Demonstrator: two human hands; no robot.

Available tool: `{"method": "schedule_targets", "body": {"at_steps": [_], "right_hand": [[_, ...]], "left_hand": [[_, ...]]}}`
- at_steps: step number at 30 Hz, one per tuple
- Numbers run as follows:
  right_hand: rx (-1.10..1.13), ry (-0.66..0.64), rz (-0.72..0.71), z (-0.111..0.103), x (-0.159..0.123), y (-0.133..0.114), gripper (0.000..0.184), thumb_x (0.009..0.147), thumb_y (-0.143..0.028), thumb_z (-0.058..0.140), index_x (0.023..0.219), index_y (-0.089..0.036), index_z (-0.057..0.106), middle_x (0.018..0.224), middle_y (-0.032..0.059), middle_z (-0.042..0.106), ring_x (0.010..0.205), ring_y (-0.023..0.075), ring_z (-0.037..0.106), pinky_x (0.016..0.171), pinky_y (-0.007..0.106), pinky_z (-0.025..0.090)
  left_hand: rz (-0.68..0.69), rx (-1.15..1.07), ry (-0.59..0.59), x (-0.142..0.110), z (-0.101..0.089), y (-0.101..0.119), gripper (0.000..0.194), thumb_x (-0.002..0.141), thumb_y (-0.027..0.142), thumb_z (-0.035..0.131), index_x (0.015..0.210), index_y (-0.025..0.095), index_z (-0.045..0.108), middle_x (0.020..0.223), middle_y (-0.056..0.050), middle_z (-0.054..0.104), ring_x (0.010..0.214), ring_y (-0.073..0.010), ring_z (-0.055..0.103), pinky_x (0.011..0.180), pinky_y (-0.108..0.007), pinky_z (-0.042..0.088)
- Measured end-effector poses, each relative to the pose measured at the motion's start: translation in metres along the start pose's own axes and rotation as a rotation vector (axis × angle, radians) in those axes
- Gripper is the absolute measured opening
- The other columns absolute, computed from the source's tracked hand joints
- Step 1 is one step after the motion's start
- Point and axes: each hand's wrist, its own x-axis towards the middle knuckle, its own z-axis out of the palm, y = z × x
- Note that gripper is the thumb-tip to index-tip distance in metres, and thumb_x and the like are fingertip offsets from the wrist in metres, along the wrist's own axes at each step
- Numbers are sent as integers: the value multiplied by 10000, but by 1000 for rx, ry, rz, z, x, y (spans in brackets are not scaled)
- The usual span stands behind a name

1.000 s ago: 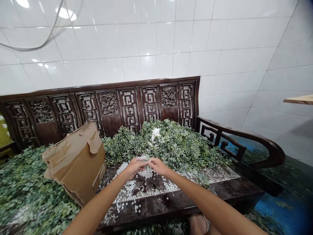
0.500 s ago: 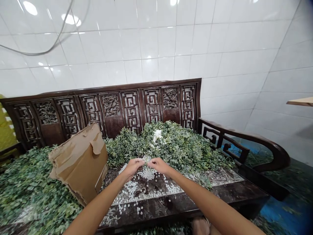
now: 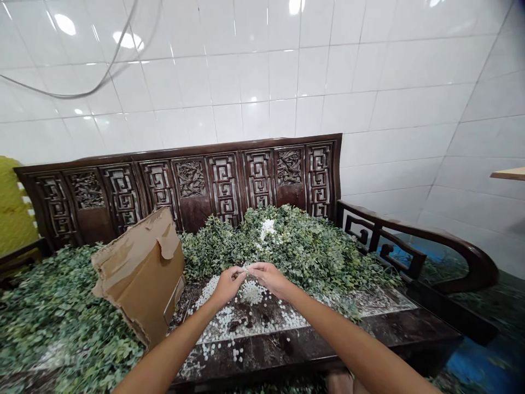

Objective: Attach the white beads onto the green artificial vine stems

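Head view: left hand (image 3: 228, 285), right hand (image 3: 269, 277) narrow around small piece (image 3: 245, 268), inside bench edge (image 3: 266, 364).

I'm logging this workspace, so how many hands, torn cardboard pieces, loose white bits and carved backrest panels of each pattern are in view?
Left hand and right hand: 2
Torn cardboard piece: 1
Fretwork panels: 6
Relief-carved panels: 3
Total: 12, leaving out the white bits, too many to count.

L hand (image 3: 228, 287) & R hand (image 3: 271, 279) both bare, w/ slim fingers. L forearm (image 3: 176, 347) & R forearm (image 3: 340, 340) bare too, long, smooth, narrowing twd hands. Bare leg/foot (image 3: 339, 383) at btm, mostly cut off, unclear which.
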Motion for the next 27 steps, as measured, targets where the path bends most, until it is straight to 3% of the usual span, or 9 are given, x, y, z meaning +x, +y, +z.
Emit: {"method": "schedule_targets", "body": {"at_steps": [12, 27], "right_hand": [[139, -115, 33, 0, -5, -3, 408, 578, -476, 834, 739, -154, 644, 598, -67, 442, 474, 40, 225, 450, 232, 114], [195, -165, 82, -3, -6, -3, 381, 598, -442, 843, 757, -159, 644, 649, -56, 479, 482, 42, 254, 450, 238, 117]], "left_hand": [[80, 76, 28, 1, -2, 2, 222, 745, 365, 572, 685, 175, 668, 684, -33, 666, 697, -198, 591, 662, -269, 433], [188, 197, 27, -7, -3, 12, 177, 795, 262, 547, 775, 183, 705, 791, -53, 708, 734, -196, 605, 705, -266, 428]]}}
